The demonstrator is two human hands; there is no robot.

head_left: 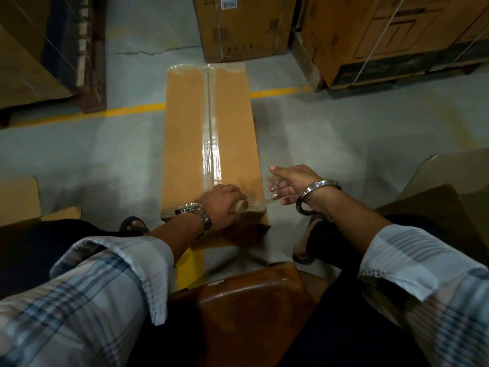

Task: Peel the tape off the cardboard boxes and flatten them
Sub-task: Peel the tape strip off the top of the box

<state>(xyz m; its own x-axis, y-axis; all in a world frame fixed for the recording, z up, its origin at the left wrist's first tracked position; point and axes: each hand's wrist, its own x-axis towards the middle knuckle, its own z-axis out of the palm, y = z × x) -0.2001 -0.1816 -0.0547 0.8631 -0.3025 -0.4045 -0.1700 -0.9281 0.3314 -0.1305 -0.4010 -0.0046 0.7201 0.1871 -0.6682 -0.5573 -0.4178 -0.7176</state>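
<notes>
A long brown cardboard box (185,144) lies on the grey floor in front of me, running away from my knees. Clear tape (211,147) runs along its centre seam and shines in the light. My left hand (225,203) rests on the box's near end, fingers curled at the near right corner over a taped edge. My right hand (287,185) is just off the box's right side and holds a crumpled wad of peeled clear tape (275,188). A thin strand stretches from that wad back to the box corner.
Large stacked cartons on pallets stand at the far left (31,49), far centre (243,25) and far right (383,35). A yellow floor line (132,110) crosses behind the box. Flattened cardboard lies at the left edge (18,200) and right edge (449,176). I sit on a brown seat (251,300).
</notes>
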